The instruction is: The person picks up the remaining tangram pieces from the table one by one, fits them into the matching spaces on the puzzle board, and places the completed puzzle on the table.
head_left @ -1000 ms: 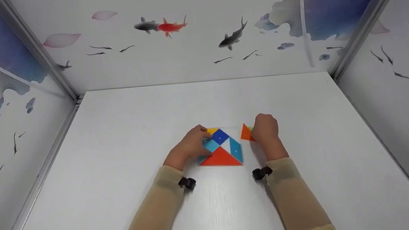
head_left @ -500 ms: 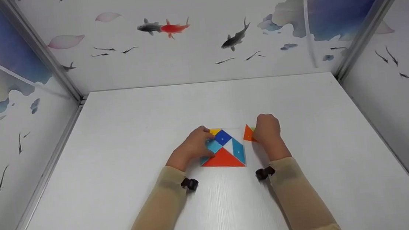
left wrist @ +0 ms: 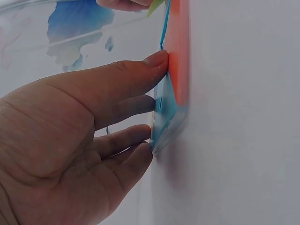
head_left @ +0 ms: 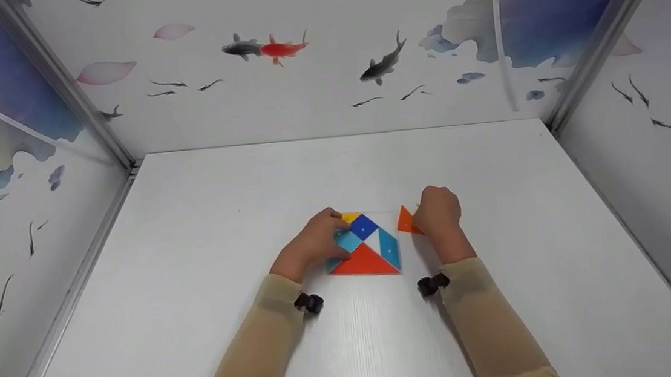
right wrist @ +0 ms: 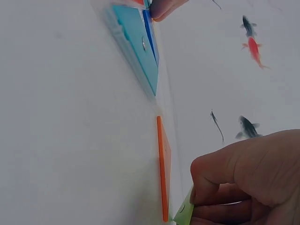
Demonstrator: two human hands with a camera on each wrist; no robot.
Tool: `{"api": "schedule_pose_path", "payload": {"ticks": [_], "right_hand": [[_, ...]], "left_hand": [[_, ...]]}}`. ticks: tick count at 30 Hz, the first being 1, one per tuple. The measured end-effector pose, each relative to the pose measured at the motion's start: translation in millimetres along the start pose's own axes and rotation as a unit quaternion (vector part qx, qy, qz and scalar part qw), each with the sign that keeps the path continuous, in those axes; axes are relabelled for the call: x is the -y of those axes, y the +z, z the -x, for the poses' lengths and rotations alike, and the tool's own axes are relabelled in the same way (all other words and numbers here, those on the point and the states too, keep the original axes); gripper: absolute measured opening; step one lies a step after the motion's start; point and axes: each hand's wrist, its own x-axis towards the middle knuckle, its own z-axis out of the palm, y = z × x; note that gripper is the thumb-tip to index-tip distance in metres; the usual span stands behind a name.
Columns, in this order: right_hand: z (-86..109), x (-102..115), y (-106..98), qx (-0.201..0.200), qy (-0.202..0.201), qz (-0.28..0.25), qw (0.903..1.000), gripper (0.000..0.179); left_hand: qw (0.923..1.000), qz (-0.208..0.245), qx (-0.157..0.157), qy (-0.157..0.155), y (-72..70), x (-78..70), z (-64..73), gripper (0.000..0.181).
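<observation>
My left hand (head_left: 313, 242) rests on the left side of a tangram set in a shallow clear tray, its thumb and fingertips touching the pieces. In the tray lie a red triangle (head_left: 366, 262), a dark blue square (head_left: 364, 226), a yellow piece (head_left: 351, 217) and light blue pieces, one a parallelogram (head_left: 388, 247) at the right. A white triangular gap shows beside the parallelogram. Right of the tray, my right hand (head_left: 440, 216) pinches a light green tangram piece (right wrist: 184, 211), mostly hidden by the fingers. An orange triangle (head_left: 407, 221) lies beside that hand.
The white table (head_left: 203, 346) is enclosed by white walls (head_left: 327, 92) printed with fish and petals. Black straps (head_left: 310, 303) with small cameras sit at both wrists.
Both hands stay almost in place. The green piece shows slightly less beside the right hand in the head view. The whole head view has shifted a little.
</observation>
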Motion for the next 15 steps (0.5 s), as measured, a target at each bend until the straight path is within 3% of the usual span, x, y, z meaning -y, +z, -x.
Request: {"api": "schedule_pose_path", "payload": {"ticks": [7,11,15], "right_hand": [[-4.2,-14.9,-5.8,-0.02,0.003,-0.004,0.9998,0.016],[-9.5,-32.0,-11.8,-0.039,-0.02,-0.005,0.999,0.017],[-12.6,-43.0,-14.3,-0.031,-0.042,-0.043,0.9977,0.022]], "left_hand": [[0.9998,-0.015,0.001,0.016,0.9,1.6,-0.7,0.061],[0.9996,-0.011,0.006,0.024,0.3,0.0,-2.7,0.062],[0.9998,-0.005,0.01,0.015,-1.5,1.0,-0.9,0.062]]}}
